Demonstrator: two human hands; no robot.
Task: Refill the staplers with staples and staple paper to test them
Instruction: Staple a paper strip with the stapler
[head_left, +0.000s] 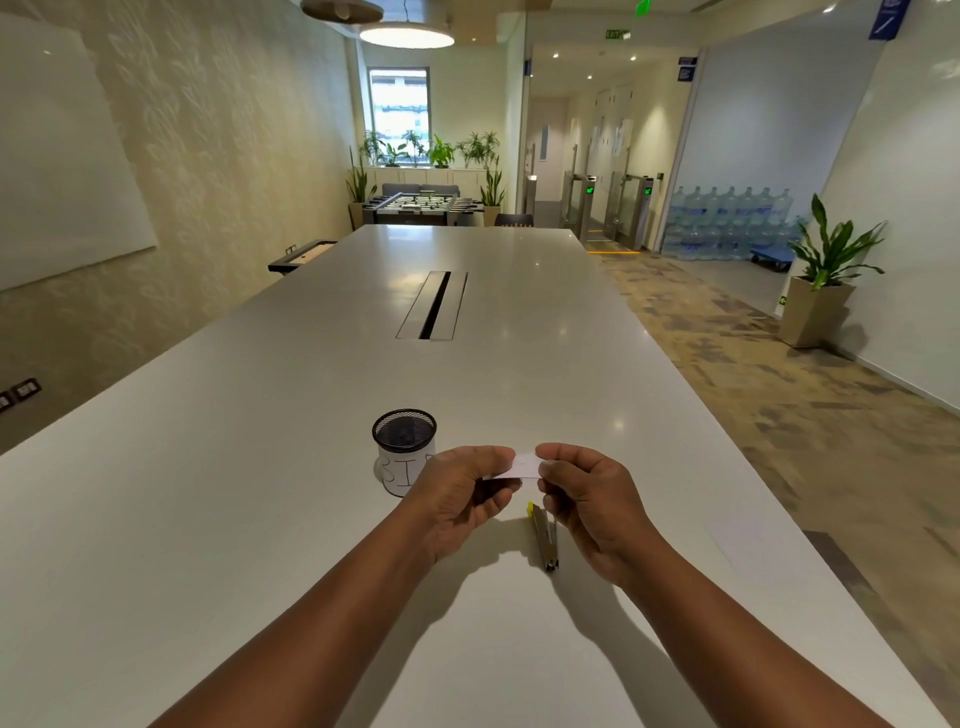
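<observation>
A small white slip of paper (523, 466) is held above the table, pinched at its two ends. My left hand (462, 499) grips its left end and my right hand (587, 499) grips its right end. Under my right hand a slim grey stapler with a yellow tip (543, 535) lies on the white table (260, 519), its length pointing away from me. My right palm hides part of its side. No staples are visible.
A black mesh pen cup (404, 441) with a white paper label stands just left of my left hand. A cable slot (434, 305) runs along the table's middle. The table's right edge drops to carpet; a potted plant (826, 270) stands farther right.
</observation>
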